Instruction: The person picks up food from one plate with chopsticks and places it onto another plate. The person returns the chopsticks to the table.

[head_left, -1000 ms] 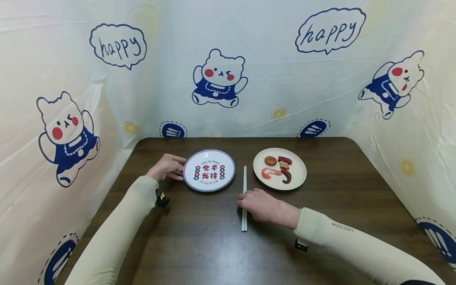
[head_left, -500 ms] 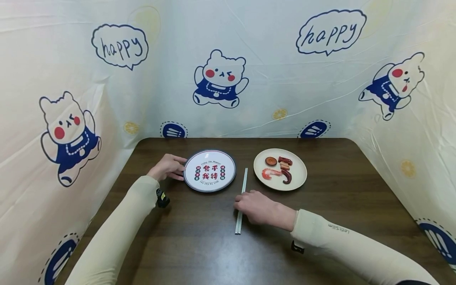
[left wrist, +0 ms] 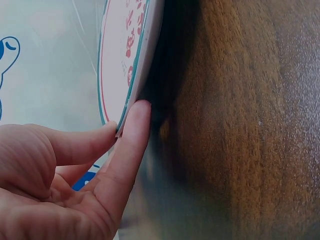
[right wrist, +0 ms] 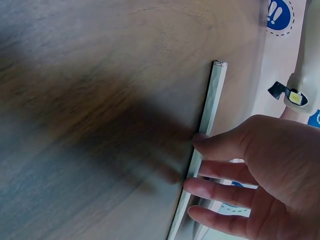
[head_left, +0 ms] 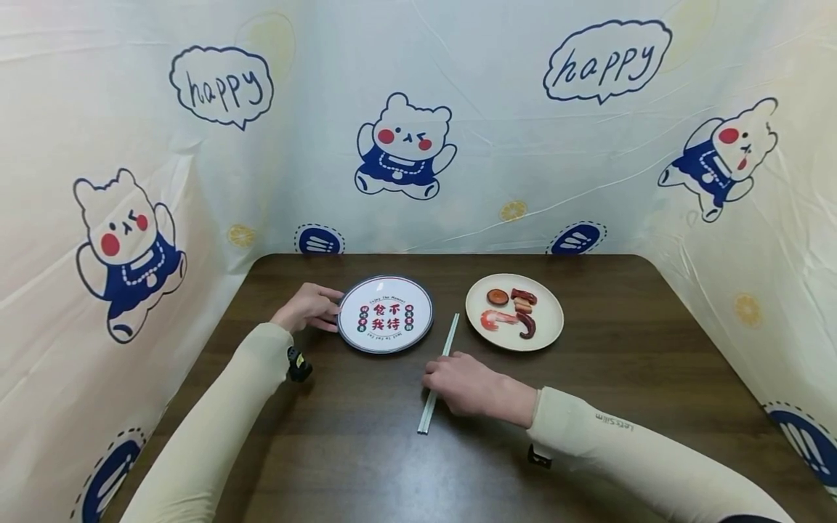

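Observation:
My left hand pinches the left edge of a white plate with a blue rim and red and green lettering. In the left wrist view the thumb lies on top of the plate's rim and a finger sits under it. My right hand holds a pair of pale chopsticks near their middle, in front of the two plates. The chopsticks slant, far ends to the right. In the right wrist view, thumb and fingers close on the chopsticks; whether they touch the table cannot be told.
Right of the lettered plate stands a cream plate bearing several food pieces, including a shrimp and a tentacle. Both are on a dark wooden table. A printed curtain encloses the table's back and sides.
My right hand has moved a little left with the chopsticks. They have turned from nearly straight ahead to a slant, near ends swinging left. The left hand and both plates have not moved.

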Demonstrator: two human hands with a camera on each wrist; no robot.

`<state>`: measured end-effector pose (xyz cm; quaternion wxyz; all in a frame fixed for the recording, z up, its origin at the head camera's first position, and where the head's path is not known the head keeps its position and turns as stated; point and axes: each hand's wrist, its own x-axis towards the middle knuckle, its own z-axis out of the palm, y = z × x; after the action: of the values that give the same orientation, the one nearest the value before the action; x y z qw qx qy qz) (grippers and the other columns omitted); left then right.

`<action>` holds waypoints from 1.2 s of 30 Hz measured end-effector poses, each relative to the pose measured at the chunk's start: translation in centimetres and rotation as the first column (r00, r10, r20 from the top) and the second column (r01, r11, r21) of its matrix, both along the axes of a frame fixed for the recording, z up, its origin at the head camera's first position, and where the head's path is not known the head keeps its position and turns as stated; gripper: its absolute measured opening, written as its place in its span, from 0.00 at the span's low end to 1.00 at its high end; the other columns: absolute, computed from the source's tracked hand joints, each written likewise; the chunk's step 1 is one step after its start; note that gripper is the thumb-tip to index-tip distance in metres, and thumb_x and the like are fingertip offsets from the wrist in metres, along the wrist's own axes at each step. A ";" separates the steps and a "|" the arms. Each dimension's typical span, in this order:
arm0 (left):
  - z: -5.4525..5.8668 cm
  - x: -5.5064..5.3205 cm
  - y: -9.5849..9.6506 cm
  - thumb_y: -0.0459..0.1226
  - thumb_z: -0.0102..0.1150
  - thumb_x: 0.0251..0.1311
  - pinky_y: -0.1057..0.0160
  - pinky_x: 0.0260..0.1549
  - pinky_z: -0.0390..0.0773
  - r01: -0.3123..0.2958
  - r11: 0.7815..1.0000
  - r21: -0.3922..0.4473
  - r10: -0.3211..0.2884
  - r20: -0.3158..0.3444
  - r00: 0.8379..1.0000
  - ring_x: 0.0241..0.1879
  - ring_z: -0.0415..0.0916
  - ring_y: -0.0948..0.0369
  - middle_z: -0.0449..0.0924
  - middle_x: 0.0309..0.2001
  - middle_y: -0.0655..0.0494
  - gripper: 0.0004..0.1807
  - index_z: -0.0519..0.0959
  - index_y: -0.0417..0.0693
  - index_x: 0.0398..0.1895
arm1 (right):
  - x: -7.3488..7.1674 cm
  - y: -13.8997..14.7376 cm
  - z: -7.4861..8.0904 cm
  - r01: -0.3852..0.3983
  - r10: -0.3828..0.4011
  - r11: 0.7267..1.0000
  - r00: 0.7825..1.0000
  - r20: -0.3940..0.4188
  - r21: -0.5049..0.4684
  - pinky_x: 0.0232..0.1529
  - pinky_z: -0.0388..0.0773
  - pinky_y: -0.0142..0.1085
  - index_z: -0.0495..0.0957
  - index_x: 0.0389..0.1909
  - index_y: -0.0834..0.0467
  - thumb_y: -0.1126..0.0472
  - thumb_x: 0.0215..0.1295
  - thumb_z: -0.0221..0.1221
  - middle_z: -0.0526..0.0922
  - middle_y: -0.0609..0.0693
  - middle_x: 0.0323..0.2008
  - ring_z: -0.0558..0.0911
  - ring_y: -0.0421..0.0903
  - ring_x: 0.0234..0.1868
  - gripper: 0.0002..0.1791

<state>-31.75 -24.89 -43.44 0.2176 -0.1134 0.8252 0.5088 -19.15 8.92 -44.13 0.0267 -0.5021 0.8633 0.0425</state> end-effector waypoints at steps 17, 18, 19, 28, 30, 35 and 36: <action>0.1 -0.4 0.3 0.27 0.58 0.74 0.55 0.43 0.89 -0.019 1.000 -0.020 0.019 0.016 1.000 0.40 0.86 0.50 0.75 0.61 0.32 0.30 0.68 0.38 0.78 | 0.2 -1.5 -0.1 0.023 -0.023 1.000 1.000 0.021 -0.005 0.40 0.84 0.40 0.87 0.46 0.51 0.60 0.71 0.66 0.83 0.47 0.41 0.82 0.45 0.41 0.06; 0.0 -0.4 0.3 0.27 0.58 0.74 0.56 0.43 0.89 -0.021 1.000 -0.023 0.022 0.018 1.000 0.40 0.86 0.51 0.75 0.61 0.32 0.30 0.68 0.39 0.78 | 0.2 -1.5 -0.2 0.021 -0.021 1.000 1.000 0.015 -0.006 0.40 0.84 0.40 0.87 0.46 0.51 0.60 0.71 0.66 0.83 0.47 0.40 0.82 0.45 0.41 0.06; -0.1 -0.4 0.3 0.27 0.58 0.74 0.56 0.43 0.89 -0.025 0.999 -0.024 0.025 0.019 1.000 0.40 0.86 0.51 0.75 0.60 0.32 0.30 0.68 0.39 0.78 | 0.3 -1.6 -0.2 0.019 -0.019 1.000 1.000 0.010 -0.006 0.39 0.84 0.40 0.87 0.45 0.51 0.61 0.71 0.66 0.83 0.47 0.40 0.82 0.45 0.41 0.05; -0.2 -0.2 0.2 0.28 0.59 0.74 0.56 0.43 0.89 -0.023 0.999 -0.022 0.023 0.015 1.000 0.41 0.87 0.51 0.75 0.62 0.32 0.31 0.67 0.39 0.78 | 0.5 -2.4 -0.3 0.017 -0.017 1.000 1.000 0.000 -0.004 0.37 0.82 0.39 0.86 0.43 0.52 0.59 0.71 0.66 0.82 0.46 0.39 0.81 0.44 0.40 0.04; -0.1 -0.2 0.2 0.28 0.59 0.74 0.56 0.43 0.89 -0.024 1.000 -0.017 0.024 0.017 1.000 0.40 0.87 0.51 0.75 0.62 0.32 0.31 0.67 0.39 0.78 | 0.5 -2.6 -0.3 0.016 -0.016 1.000 1.000 0.001 0.000 0.37 0.81 0.38 0.86 0.44 0.52 0.59 0.72 0.65 0.82 0.46 0.39 0.81 0.44 0.40 0.04; -0.1 -0.3 0.2 0.28 0.58 0.74 0.56 0.43 0.89 -0.017 1.000 -0.016 0.018 0.015 1.000 0.40 0.86 0.51 0.73 0.63 0.31 0.30 0.67 0.38 0.78 | 0.6 -3.1 -0.3 0.018 -0.018 1.000 1.000 -0.016 -0.002 0.36 0.80 0.39 0.86 0.41 0.52 0.59 0.71 0.65 0.82 0.46 0.38 0.82 0.45 0.39 0.03; -0.1 -0.3 0.1 0.28 0.58 0.74 0.56 0.43 0.89 -0.013 1.000 -0.018 0.013 0.014 1.000 0.40 0.86 0.51 0.73 0.63 0.31 0.30 0.67 0.38 0.78 | 0.6 -3.2 -0.3 0.018 -0.018 1.000 1.000 -0.018 -0.004 0.36 0.80 0.39 0.86 0.41 0.52 0.59 0.70 0.65 0.82 0.46 0.37 0.82 0.45 0.39 0.03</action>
<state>-32.04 -24.76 -43.56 0.2189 -0.1244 0.8275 0.5018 -18.56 5.74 -44.43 0.0183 -0.4940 0.8681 0.0452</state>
